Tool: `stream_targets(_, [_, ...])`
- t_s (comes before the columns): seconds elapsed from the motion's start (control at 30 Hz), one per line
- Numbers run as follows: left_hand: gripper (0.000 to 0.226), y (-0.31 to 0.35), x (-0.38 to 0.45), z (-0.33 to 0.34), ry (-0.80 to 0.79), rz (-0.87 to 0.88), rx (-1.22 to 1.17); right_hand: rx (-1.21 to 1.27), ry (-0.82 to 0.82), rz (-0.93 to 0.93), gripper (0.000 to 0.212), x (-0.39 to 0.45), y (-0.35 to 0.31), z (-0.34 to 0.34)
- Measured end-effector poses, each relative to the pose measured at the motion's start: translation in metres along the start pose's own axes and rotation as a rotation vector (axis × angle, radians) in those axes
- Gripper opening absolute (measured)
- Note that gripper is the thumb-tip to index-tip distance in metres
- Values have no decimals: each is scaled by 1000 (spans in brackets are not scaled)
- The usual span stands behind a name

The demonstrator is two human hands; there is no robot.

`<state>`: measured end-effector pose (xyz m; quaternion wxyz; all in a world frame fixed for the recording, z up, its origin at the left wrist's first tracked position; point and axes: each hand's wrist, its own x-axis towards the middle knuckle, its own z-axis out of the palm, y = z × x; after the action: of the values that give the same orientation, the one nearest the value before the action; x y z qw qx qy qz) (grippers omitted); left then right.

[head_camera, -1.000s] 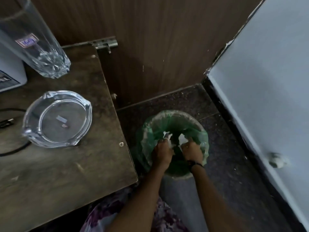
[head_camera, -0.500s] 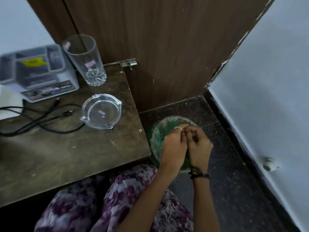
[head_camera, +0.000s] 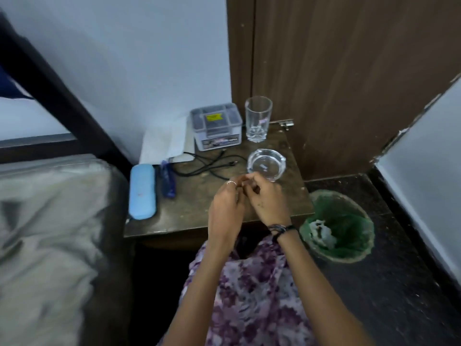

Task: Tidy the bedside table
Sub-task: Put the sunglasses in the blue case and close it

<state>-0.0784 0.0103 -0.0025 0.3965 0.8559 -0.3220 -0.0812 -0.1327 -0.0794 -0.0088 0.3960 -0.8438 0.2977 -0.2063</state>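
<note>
The dark wooden bedside table (head_camera: 189, 216) carries a tall empty glass (head_camera: 258, 119), a clear glass ashtray (head_camera: 266, 164), a grey plastic box (head_camera: 216, 126), black cables (head_camera: 207, 167), a light blue case (head_camera: 142, 191), a dark blue wrapper (head_camera: 168, 181) and white paper (head_camera: 164, 143). My left hand (head_camera: 225, 208) and my right hand (head_camera: 267, 198) are raised together over the table's front right part, fingers curled and touching. Nothing shows in either hand. A green-lined bin (head_camera: 338, 224) with crumpled paper stands on the floor to the right.
A bed with a grey blanket (head_camera: 50, 233) lies to the left of the table. Behind the table stand a pale wall and a brown wooden door (head_camera: 349, 71). The floor (head_camera: 386, 295) is dark. My floral clothing (head_camera: 249, 295) fills the lower middle.
Both hands have come up out of the bin and moved left over the table. The view has pulled back and now takes in the bed and the whole tabletop.
</note>
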Motion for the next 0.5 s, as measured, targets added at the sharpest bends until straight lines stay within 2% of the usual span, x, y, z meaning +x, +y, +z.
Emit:
stream_targets(0.17, [29,-52,6,-44,7,-4,189,-244,-199,-162,22,17,-31,50])
stream_targets(0.33, [38,-91,23,-57,2,75,310,-356,-241,-279,17,43,-42,78])
stream_targets(0.5, [45,-114,41,-67,37,-62,439,-445,-341,-362,26,65,-49,97])
